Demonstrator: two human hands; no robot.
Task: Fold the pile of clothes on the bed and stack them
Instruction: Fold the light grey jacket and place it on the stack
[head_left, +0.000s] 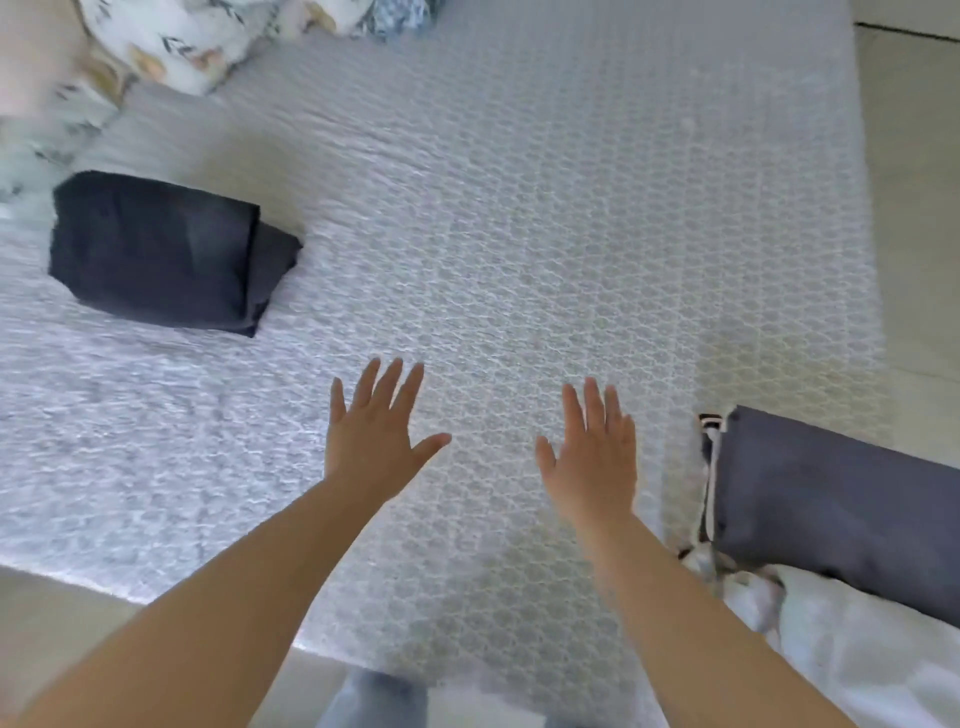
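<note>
A folded black garment (161, 252) lies on the bed (519, 208) at the left. At the right edge sits a dark grey garment (831, 499) on top of pale blue and white cloth (857, 649). My left hand (376, 436) and my right hand (592, 452) are stretched out over the middle of the bed, fingers straight and spread, palms down. Neither hand holds anything. Whether the palms touch the cover cannot be told.
The bed has a white textured cover. Floral bedding (171, 47) is bunched at the far left corner. Pale floor (914, 182) runs along the right side, and more of it shows at the near left edge. My legs in jeans (374, 699) stand at the bed's near edge.
</note>
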